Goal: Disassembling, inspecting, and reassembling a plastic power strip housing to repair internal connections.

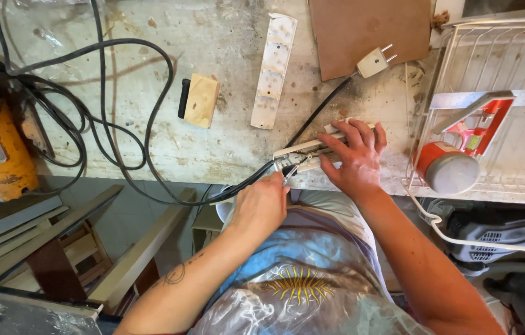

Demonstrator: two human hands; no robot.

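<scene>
Two hands: we're on the open power strip [312,152] at the tabletop [213,149] edge.
Right hand [355,158]: fingers spread flat, pinning the strip.
Left hand [262,205]: curled around a small metal tool [290,174].
Feel: light brittle plastic, stiff black cable [151,124]; we'd grip the casing's long sides.

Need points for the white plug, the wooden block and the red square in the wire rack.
white plug [373,62], head view, on its body below the two pins.
wooden block [201,100], head view, middle of its top face.
red square [480,126], head view, on its red frame.
</scene>
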